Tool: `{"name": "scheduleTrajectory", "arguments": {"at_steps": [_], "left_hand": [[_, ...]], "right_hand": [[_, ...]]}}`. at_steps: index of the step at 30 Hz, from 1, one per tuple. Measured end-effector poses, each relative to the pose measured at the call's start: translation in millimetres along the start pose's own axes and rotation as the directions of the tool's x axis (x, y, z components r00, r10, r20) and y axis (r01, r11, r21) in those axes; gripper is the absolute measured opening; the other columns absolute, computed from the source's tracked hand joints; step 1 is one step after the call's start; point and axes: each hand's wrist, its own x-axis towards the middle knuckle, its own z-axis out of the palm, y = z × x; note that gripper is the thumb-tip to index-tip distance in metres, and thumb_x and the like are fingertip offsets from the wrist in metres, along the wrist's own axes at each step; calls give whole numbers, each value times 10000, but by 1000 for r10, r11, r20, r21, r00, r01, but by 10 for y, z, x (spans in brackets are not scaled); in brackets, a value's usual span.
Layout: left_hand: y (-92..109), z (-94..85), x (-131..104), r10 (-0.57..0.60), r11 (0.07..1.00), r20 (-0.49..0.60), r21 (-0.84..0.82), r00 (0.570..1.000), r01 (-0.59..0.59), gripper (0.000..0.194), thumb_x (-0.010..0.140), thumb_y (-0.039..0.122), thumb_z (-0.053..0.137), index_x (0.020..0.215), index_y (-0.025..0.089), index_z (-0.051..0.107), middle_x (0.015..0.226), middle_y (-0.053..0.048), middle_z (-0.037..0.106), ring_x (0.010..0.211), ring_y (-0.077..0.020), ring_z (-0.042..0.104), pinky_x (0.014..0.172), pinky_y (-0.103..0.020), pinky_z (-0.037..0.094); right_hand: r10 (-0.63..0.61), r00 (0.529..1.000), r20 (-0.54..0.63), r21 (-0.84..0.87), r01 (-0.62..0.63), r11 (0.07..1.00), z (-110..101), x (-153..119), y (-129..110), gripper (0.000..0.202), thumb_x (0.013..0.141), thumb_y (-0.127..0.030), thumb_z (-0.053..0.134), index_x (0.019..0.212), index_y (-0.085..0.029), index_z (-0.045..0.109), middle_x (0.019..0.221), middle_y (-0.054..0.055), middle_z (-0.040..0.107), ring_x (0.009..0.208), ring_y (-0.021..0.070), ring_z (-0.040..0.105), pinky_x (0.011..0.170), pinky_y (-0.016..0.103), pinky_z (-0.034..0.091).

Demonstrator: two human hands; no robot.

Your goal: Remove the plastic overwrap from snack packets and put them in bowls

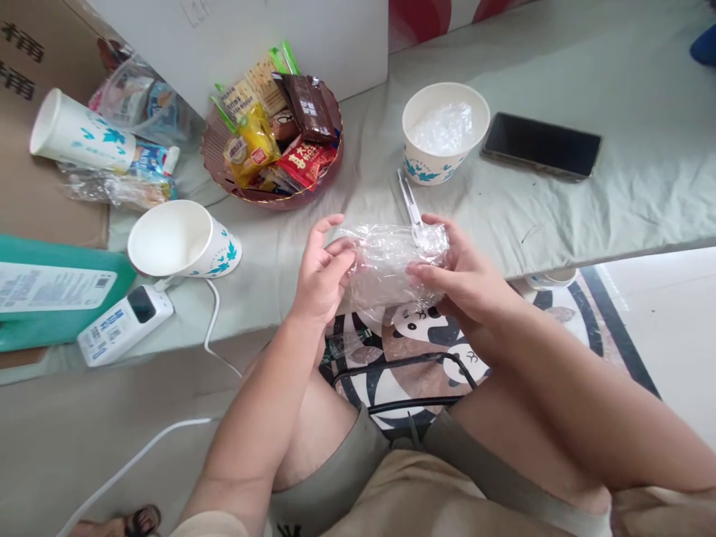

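Here, crinkled clear film (385, 265) between left hand (324, 272) and right hand (467, 272), each grip a pinch on it.

We cannot tell whether the lower end of the slim white tool (410, 200) lies inside or behind the clear plastic wrapper (385, 272). The left edge cuts off the teal container (67, 252); its small label print defeats us. The right edge crops a blue object (705, 47) we cannot identify.

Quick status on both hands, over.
Left hand and right hand holding clear plastic. Plastic crumpled, stretched between them. Slim white tool overlaps its far edge in view.
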Motion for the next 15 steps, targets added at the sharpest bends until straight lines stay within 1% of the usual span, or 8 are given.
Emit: {"name": "scheduleTrajectory", "arguments": {"at_steps": [1, 2, 3, 5, 7, 9, 12, 15], "left_hand": [[-21, -7, -5, 108, 990, -84, 98, 991, -99, 454, 805, 281, 684, 1227, 287, 516, 1044, -30, 676, 829, -152, 666, 749, -310, 573], [-34, -16, -14, 249, 953, -145, 215, 958, -215, 408, 820, 305, 685, 1197, 275, 533, 1111, -55, 673, 932, -181, 678, 828, -346, 579], [-39, -27, -26, 393, 884, -150, 334, 907, -328, 360, 828, 334, 691, 1154, 264, 556, 1148, -71, 672, 1036, -214, 675, 922, -393, 569], [-29, -44, -55, 579, 704, 33, 484, 814, -520, 319, 809, 379, 719, 1081, 256, 605, 1176, -79, 690, 1196, -279, 642, 1091, -496, 499], [-12, -47, -78, 584, 584, 307, 485, 752, -651, 371, 760, 396, 767, 1083, 258, 649, 1226, -77, 713, 1290, -331, 613, 1174, -570, 428], [-4, -37, -87, 505, 556, 476, 458, 720, -693, 506, 702, 405, 819, 1161, 259, 664, 1327, -87, 701, 1371, -371, 569, 1197, -610, 402], [-11, -18, -89, 427, 569, 531, 472, 732, -673, 634, 673, 378, 840, 1261, 245, 645, 1406, -107, 675, 1413, -384, 545, 1192, -612, 419], [-10, -12, -106, 382, 593, 490, 520, 783, -615, 548, 767, 238, 751, 1303, 232, 633, 1323, -93, 729, 1256, -291, 676, 1106, -476, 527]], "right_hand": [[18, 1000, -10, 18, -18, 1000, 30, -17, -33, 789, 914, -341, 691, 1558, -253, 246, 708, -54, 626, 512, 126, 573, 449, 253, 449], [23, 999, -30, 30, -23, 999, 52, -30, -57, 764, 920, -316, 677, 1555, -254, 256, 708, -57, 626, 489, 112, 543, 430, 246, 424], [22, 999, -50, 36, -21, 999, 66, -39, -71, 755, 923, -290, 665, 1558, -258, 258, 712, -58, 626, 473, 104, 522, 415, 245, 405], [13, 998, -67, 42, -10, 999, 72, -43, -67, 765, 926, -255, 640, 1579, -275, 242, 687, -68, 600, 444, 103, 490, 388, 251, 370], [9, 999, -49, 54, -6, 999, 63, -33, -35, 776, 933, -241, 604, 1601, -298, 214, 632, -86, 546, 422, 111, 465, 383, 258, 355], [-1, 999, -35, 79, 3, 997, 55, -18, 1, 779, 935, -237, 571, 1611, -322, 193, 636, -83, 545, 432, 119, 477, 408, 265, 380], [-27, 999, -35, 96, 30, 995, 56, 1, 31, 789, 927, -248, 558, 1614, -336, 180, 756, -36, 647, 496, 137, 551, 470, 291, 449], [-44, 999, -28, 73, 46, 996, 59, 6, 45, 811, 928, -283, 560, 1626, -331, 151, 739, -43, 639, 498, 143, 546, 500, 303, 470]]}}
